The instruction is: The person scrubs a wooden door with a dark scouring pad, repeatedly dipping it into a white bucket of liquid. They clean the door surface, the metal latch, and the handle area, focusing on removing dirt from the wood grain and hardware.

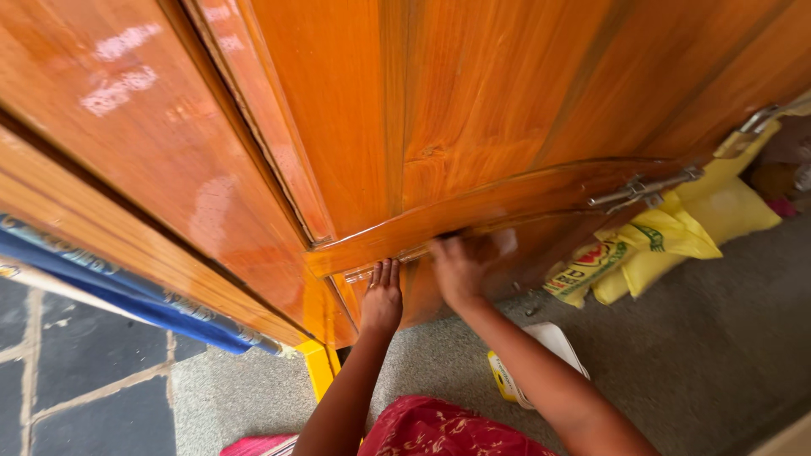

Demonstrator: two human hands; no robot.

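A glossy orange-brown wooden door point(473, 110) stands on the grey floor point(701, 355). The left hand point(382, 297) lies flat and open on its lower panel; the right hand point(460, 266) presses a pale cloth point(504, 242) beside it. Two yellow sacks point(676, 232) lie behind.

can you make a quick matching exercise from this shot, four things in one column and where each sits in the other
Things:
1. left hand
2. right hand
3. yellow sacks
4. metal latch

Places:
A. on the floor against the door's base, right side
B. fixed to the curved rail, right end
C. flat on the lower door panel, fingers up
D. pressing a pale cloth under the curved rail

Pairs: 1-C, 2-D, 3-A, 4-B
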